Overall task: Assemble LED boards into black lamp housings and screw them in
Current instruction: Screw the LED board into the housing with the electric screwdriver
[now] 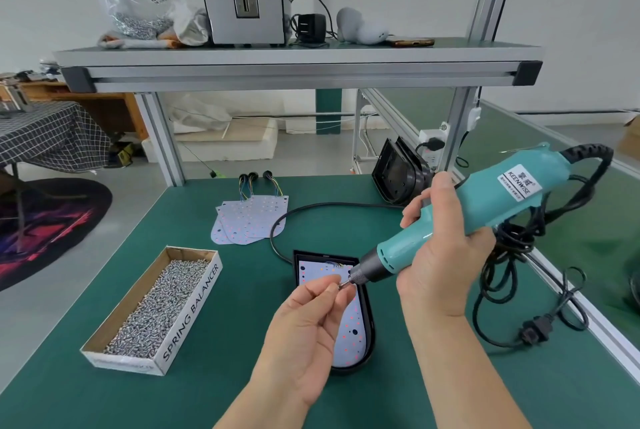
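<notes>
Both hands are busy: my left hand pinches a tiny screw at the bit, my right hand grips the teal screwdriver over the black housing holding an LED board; spare boards lie farther back, screw box left.

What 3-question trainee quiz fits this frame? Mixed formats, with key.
1. True or false: the right hand holds the teal electric screwdriver.
2. What is the left hand pinching at the screwdriver's bit? A) a cable B) a screw C) a plug
3. Fill in: the cardboard box of screws lies to the ___ of the black lamp housing.

Key: 1 true; 2 B; 3 left
</notes>
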Action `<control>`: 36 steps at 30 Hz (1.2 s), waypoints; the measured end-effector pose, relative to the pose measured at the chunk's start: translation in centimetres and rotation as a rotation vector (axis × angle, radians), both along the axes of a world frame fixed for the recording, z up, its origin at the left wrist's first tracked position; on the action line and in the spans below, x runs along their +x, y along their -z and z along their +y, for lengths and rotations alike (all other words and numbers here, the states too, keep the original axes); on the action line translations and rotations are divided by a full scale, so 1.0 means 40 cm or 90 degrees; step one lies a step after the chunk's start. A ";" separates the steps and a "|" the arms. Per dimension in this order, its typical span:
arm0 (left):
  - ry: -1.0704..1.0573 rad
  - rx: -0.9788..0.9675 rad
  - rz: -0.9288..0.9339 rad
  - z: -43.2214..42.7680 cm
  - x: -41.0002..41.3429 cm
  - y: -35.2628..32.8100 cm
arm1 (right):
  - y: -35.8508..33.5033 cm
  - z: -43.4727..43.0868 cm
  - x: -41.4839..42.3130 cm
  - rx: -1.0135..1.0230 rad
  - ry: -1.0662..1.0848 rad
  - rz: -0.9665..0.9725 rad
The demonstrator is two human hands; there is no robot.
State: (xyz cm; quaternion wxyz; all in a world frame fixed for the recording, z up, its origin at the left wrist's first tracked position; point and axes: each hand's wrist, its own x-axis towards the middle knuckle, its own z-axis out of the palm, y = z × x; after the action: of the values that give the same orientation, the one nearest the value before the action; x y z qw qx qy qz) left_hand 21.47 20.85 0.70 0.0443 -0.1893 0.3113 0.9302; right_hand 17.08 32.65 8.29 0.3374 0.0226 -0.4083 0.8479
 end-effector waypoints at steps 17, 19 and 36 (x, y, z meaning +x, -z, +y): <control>-0.032 -0.476 -0.122 -0.177 -0.111 0.069 | -0.003 0.043 -0.061 -0.006 0.055 -0.070; 0.063 -0.606 -0.158 -0.178 -0.135 0.075 | 0.011 0.053 -0.080 0.024 0.060 -0.077; 0.238 -0.776 -0.209 -0.095 -0.226 0.097 | 0.164 0.011 -0.214 0.177 0.056 -0.130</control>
State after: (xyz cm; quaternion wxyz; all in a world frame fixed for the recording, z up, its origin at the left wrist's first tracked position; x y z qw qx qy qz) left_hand 12.45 17.06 -3.17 0.1369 -0.2626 0.7992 0.5230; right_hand 8.51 33.09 1.73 0.3247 -0.0351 -0.5542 0.7656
